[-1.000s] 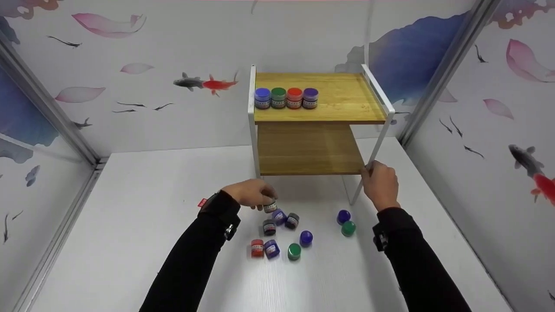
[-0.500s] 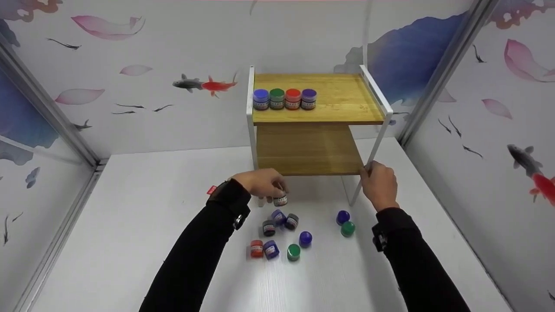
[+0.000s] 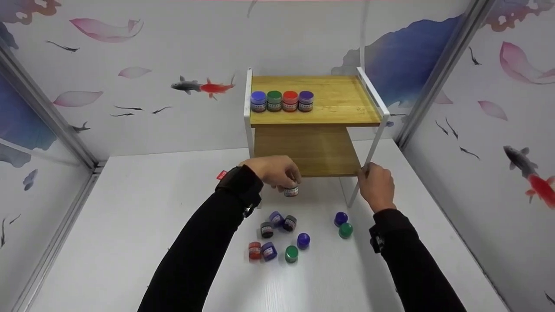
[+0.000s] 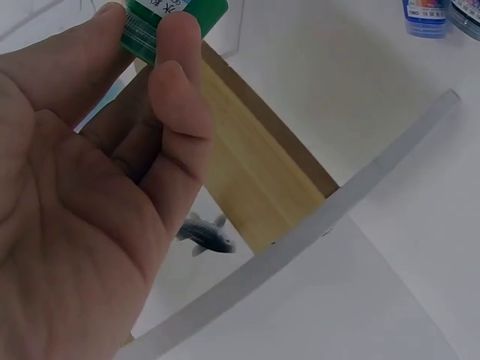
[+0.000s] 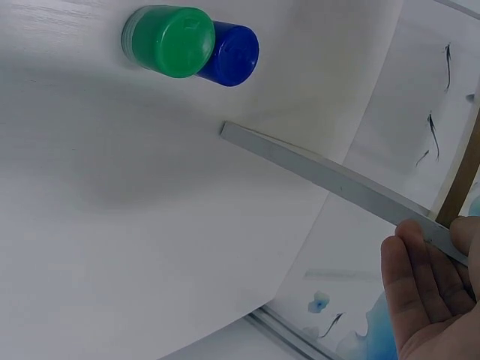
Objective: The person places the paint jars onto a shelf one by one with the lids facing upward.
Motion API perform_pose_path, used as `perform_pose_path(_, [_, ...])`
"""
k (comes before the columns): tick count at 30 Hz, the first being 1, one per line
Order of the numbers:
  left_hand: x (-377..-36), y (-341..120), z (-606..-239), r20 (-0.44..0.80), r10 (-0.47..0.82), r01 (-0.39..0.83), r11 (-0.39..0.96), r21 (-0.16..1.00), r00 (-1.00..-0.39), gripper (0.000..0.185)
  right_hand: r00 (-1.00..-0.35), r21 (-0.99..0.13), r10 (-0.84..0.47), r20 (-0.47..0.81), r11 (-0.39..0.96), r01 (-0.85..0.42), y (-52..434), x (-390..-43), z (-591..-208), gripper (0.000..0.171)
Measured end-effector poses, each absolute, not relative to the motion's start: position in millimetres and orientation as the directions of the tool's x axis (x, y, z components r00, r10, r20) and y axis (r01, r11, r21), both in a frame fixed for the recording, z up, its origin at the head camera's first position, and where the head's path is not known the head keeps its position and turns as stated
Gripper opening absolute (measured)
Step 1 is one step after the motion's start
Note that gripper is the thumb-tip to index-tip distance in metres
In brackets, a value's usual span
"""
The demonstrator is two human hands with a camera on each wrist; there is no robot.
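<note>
My left hand point(image 3: 274, 171) pinches a small green paint jar point(image 4: 210, 13) between thumb and fingers, just in front of the lower wooden board point(image 3: 308, 149) of a two-tier shelf. In the head view only the labelled part of that jar shows below the fingers. My right hand point(image 3: 377, 186) grips the white front right leg point(image 5: 330, 176) of the shelf, beside the lower board's corner. On the upper board point(image 3: 342, 99), a blue jar point(image 3: 258, 102), a green jar point(image 3: 274, 101), a red jar point(image 3: 290, 101) and a purple jar point(image 3: 305, 101) stand in a row at the left.
Loose jars lie on the white table point(image 3: 173, 242) before the shelf: a red jar point(image 3: 255, 250), a dark jar point(image 3: 266, 229), a green jar point(image 3: 291, 253) and several others. A blue jar point(image 5: 236, 56) and green jar point(image 5: 184, 41) touch near the right leg. Printed walls enclose the table.
My left hand has lifted the jar from beside the loose jars and carried it up and to the right, toward the lower board. My right hand stays on the leg.
</note>
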State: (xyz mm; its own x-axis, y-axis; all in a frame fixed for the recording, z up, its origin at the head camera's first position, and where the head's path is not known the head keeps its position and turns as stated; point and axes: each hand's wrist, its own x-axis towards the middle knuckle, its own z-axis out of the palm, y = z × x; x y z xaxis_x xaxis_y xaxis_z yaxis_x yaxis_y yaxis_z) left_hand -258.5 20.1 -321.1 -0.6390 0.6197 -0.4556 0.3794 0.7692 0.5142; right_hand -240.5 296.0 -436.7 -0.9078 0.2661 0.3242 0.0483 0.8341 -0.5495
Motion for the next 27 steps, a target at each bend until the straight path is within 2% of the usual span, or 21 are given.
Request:
perform_pose_path(10, [-254.0, 38.8, -278.3, -0.430, 0.636, 0.399, 0.755, 0.521, -0.641, 0.027, -0.908, -0.547, 0.265, 0.324, 0.836, 0.049, 296.3, -241.3, -437.4, 0.021])
perform_pose_path(22, [-259.4, 49.5, -221.6, -0.257, 0.727, 0.540, 0.659, 0.524, -0.637, 0.030, -0.899, -0.537, 0.270, 0.345, 0.843, 0.046, 297.3, -241.1, -439.2, 0.022])
perform_pose_path(27, [-265.8, 53.5, -212.1, -0.182, 0.721, 0.573, 0.656, 0.492, -0.669, 0.032, -0.902, -0.544, 0.271, 0.335, 0.837, 0.049, 298.0, -241.2, -438.9, 0.021])
